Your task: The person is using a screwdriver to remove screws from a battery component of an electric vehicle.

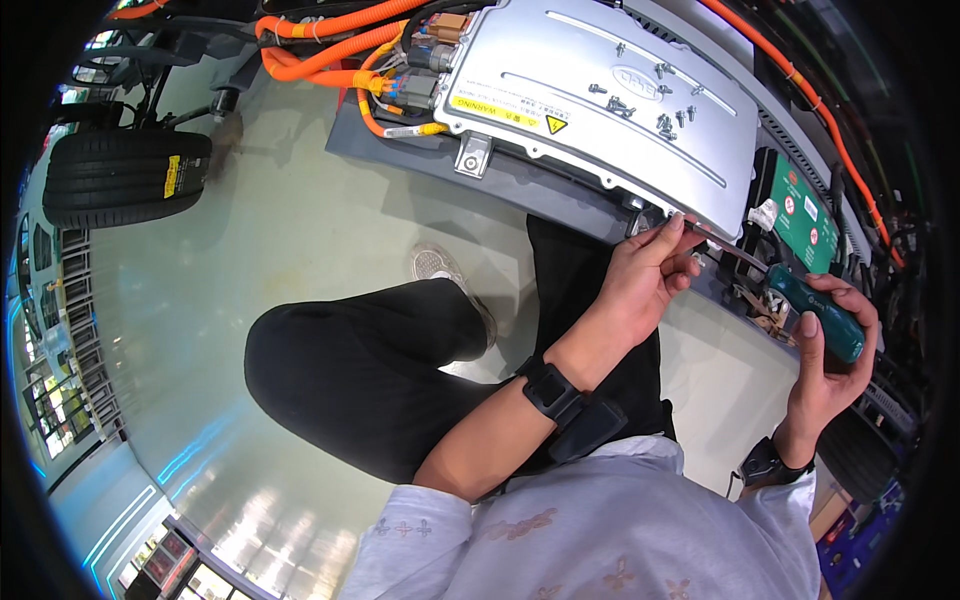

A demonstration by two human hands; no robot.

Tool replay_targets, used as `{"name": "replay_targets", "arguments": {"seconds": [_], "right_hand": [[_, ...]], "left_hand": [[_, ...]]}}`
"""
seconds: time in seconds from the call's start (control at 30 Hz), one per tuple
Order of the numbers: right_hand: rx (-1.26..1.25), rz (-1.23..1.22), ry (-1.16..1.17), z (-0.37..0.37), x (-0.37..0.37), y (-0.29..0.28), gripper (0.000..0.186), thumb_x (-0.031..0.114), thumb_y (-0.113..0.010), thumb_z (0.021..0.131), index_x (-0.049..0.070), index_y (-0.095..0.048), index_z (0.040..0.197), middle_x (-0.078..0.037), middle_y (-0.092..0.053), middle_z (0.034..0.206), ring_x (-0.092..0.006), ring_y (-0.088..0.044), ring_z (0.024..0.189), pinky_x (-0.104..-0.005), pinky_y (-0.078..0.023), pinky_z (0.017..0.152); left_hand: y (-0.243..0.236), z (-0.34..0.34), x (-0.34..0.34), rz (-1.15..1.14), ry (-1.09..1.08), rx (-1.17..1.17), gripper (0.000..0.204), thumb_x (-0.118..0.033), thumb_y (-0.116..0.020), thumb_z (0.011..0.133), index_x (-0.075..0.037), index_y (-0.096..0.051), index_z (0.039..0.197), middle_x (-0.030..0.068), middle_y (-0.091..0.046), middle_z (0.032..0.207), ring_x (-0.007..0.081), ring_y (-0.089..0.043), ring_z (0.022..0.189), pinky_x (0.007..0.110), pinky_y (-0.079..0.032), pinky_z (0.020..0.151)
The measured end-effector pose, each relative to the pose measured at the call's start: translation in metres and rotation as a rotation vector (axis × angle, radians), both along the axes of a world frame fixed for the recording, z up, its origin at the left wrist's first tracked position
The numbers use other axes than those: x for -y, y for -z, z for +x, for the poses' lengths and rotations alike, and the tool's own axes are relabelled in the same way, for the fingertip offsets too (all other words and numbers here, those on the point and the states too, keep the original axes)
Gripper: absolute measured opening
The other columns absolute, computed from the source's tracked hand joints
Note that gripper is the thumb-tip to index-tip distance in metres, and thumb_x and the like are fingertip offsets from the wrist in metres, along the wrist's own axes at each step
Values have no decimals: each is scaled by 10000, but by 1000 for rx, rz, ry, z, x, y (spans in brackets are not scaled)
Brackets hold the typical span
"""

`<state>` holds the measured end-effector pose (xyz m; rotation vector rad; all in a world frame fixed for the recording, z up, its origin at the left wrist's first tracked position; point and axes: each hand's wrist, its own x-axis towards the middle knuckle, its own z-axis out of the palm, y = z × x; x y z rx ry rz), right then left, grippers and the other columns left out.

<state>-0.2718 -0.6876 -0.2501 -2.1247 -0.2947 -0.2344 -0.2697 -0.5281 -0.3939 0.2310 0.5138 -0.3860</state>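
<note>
A screwdriver with a dark green handle lies in my right hand, whose fingers and thumb wrap the grip. Its thin metal shaft slants up and left to the near edge of a silver metal housing. There my left hand pinches at the shaft's tip, with thumb and forefinger together; whether a bolt sits between them is hidden. On the housing's flat cover several small bolts lie scattered. A yellow warning strip runs along the cover's near left edge.
Thick orange cables plug into connectors at the housing's left side. A green-topped box stands to its right, with another orange cable beyond. At the far left is a tyre. My bent legs are below the housing.
</note>
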Motion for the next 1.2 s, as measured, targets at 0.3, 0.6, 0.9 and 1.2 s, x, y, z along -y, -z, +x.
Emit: {"name": "replay_targets", "arguments": {"seconds": [0.3, 0.6, 0.9, 1.2], "right_hand": [[19, -94, -42, 13, -7, -8, 318, -15, -676, 841, 1, -507, 1110, -172, -633, 1057, -214, -601, 1001, -307, -479, 880], [-76, 17, -167, 55, -45, -17, 416, 156, -637, 878, 22, -488, 1242, -123, -657, 1009, -84, -557, 727, -191, -411, 582], [-147, 107, -394, 60, -54, -24, 468, 99, -641, 847, -52, -486, 1263, -208, -600, 1150, -110, -571, 770, -219, -464, 688], [214, 25, -388, 64, -49, 0, 476, 89, -769, 777, -7, -548, 1187, -91, -610, 1043, -131, -594, 928, -218, -479, 751]], "left_hand": [[0, 3, 1, -11, 22, 12, 319, -341, -607, 962, -58, -610, 1109, 33, -659, 1032, 102, -563, 723, 219, -428, 620], [-15, -2, -15, 121, 58, 32, 333, -338, -553, 977, -21, -591, 1072, 89, -643, 942, 137, -555, 654, 251, -428, 589], [-65, 0, -58, 915, -192, 220, 183, -159, -583, 887, -14, -613, 995, 78, -645, 849, 117, -576, 680, 241, -443, 571], [-103, 28, -56, 1808, -115, 1101, 274, -77, -701, 761, -32, -654, 1027, 123, -664, 882, 280, -625, 828, 381, -497, 682]]}}
